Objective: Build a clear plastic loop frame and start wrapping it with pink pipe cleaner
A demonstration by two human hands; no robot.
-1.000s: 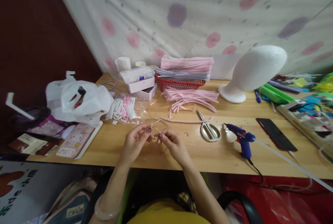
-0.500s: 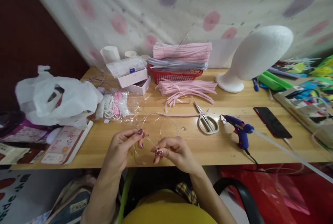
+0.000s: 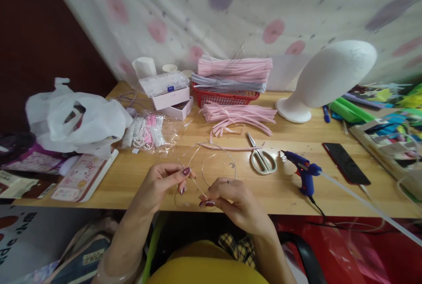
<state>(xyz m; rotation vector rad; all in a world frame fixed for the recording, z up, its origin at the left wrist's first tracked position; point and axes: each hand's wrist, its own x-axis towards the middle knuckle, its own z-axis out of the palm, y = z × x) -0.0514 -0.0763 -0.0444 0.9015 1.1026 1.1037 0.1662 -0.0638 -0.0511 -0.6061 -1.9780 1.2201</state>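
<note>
A thin, pale, shiny wire [image 3: 198, 187] is stretched between my two hands near the table's front edge. Its remaining length curls in loose loops behind and around my fingers. My left hand [image 3: 161, 185] pinches the wire between thumb and fingers. Lower and to the right, my right hand [image 3: 235, 200] also pinches it, with the fingers curled. Just beyond the loops lies a single pink fuzzy stem [image 3: 227, 147]. Scissors with pale handles [image 3: 263, 163] rest to the right of the loops, their blades pointing away from me.
A blue glue gun [image 3: 303, 169] with a long glue stick stands right of the scissors, near a phone [image 3: 346, 163]. Pink stems [image 3: 239, 114] lie before a red basket [image 3: 227, 97]. A white foam head [image 3: 336, 77] stands behind. Bagged beads [image 3: 148, 132] and a plastic bag [image 3: 79, 119] are left.
The right hand has turned a little more palm-down and shifted right. The wire loops behind the hands have spread wider to the right. The view has tilted slightly.
</note>
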